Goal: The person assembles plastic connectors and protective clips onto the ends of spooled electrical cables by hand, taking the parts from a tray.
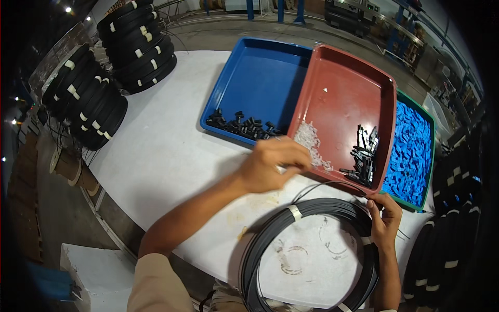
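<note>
head view: at far left, a nearer stack (pixel 86 104) and a farther stack (pixel 138 49) of black cable coils, each wrapped with white bands, stand at the edge of a white table (pixel 156 135). next comes a blue tray (pixel 260 78), with black fittings (pixel 244 126) heaped along its near side. my left hand (pixel 273 162) hovers by the corner where this tray meets the next; its fingers are curled toward the thumb, but blur means i cannot tell whether they hold anything.

below and to the right, close to my body, the cable coil (pixel 325 206) i am working on lies on the table, with white bands around it and a loose strand arching off its top. beyond it is a red tray (pixel 343 88): small white pieces (pixel 307 138) at its left, slim black parts (pixel 364 156) at its right. my right hand (pixel 383 214) is beside the coil, thumb and forefinger pinched on the loose strand (pixel 332 183) near its end.

at far right are a green tray (pixel 433 135) full of blue pieces (pixel 408 156) and more banded coils (pixel 442 255).

as i judge it, the winding and banding are done; the strand's end seems to be what is left, though i cannot make out whether any part is fitted there.
</note>
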Demonstrator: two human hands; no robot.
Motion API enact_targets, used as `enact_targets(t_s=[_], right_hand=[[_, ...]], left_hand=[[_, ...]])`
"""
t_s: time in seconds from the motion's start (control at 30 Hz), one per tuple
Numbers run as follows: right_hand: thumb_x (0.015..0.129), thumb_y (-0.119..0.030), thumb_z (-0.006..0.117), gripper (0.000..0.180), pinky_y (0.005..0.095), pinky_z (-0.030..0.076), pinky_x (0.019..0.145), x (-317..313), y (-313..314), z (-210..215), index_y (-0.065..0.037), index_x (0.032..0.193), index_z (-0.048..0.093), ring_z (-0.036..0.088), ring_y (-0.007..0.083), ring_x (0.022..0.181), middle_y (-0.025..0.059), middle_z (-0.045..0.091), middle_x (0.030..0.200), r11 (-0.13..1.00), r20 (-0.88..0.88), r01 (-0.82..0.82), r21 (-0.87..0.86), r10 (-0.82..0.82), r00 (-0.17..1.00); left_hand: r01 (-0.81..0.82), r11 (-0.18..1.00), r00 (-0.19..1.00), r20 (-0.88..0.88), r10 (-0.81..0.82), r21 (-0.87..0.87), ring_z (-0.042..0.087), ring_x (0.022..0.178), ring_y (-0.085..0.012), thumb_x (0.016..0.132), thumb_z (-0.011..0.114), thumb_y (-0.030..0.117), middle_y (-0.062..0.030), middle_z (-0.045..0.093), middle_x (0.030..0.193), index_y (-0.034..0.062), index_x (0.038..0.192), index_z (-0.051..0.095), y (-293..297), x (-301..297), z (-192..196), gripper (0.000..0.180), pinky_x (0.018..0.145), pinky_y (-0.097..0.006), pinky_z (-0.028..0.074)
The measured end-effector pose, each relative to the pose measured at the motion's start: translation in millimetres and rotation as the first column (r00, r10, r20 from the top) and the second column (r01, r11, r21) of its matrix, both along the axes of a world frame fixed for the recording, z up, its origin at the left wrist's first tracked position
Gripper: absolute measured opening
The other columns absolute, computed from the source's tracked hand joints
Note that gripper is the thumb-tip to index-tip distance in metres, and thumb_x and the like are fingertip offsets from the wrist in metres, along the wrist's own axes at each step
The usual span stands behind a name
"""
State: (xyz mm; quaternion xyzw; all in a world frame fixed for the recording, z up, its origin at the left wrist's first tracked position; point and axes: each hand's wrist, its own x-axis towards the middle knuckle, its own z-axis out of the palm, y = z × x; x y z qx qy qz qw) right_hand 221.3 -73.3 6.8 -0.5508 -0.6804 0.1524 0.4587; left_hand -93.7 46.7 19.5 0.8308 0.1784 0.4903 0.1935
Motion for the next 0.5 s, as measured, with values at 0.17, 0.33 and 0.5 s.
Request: enact_targets(t_s=[0.17,0.33,0.5], right_hand=[[0.09,-0.003,0.072,0.008,0.0261,0.043,0.065,-2,0,1,0.002,0.095,0.072,0.054,0.0128,0.068,0.0064,0.063,0.078,0.999,0.033,0.036,-0.033,-0.034,0.999],[0.09,-0.003,0.072,0.008,0.0269,0.043,0.066,-5,5,-2,0.002,0.096,0.072,0.055,0.0135,0.07,0.0069,0.064,0.079,0.997,0.098,0.037,-0.07,-0.03,0.995],[0.091,-0.004,0.073,0.009,0.0265,0.042,0.065,-2,5,-5,0.002,0.096,0.072,0.054,0.0124,0.069,0.0062,0.064,0.079,0.993,0.104,0.066,-0.101,-0.056,0.993]], left_hand=[[-0.454,0.889,0.869,-0.187,0.458,0.064,0.072,0.087,-0.0236,0.074,0.078,-0.005,-0.0096,0.077,0.093,0.0041,0.091,0.077,40,-106,12,0.019,0.083,-0.035,0.055],[-0.559,0.829,0.781,-0.351,0.517,-0.022,0.07,0.093,-0.025,0.077,0.076,-0.003,-0.0074,0.077,0.096,0.0078,0.092,0.079,78,-158,10,0.019,0.084,-0.035,0.054],[-0.454,0.886,0.694,-0.587,0.416,0.091,0.065,0.106,-0.0261,0.079,0.072,-0.005,-0.0064,0.077,0.104,0.0054,0.093,0.077,99,-157,9,0.019,0.1,-0.039,0.047]])
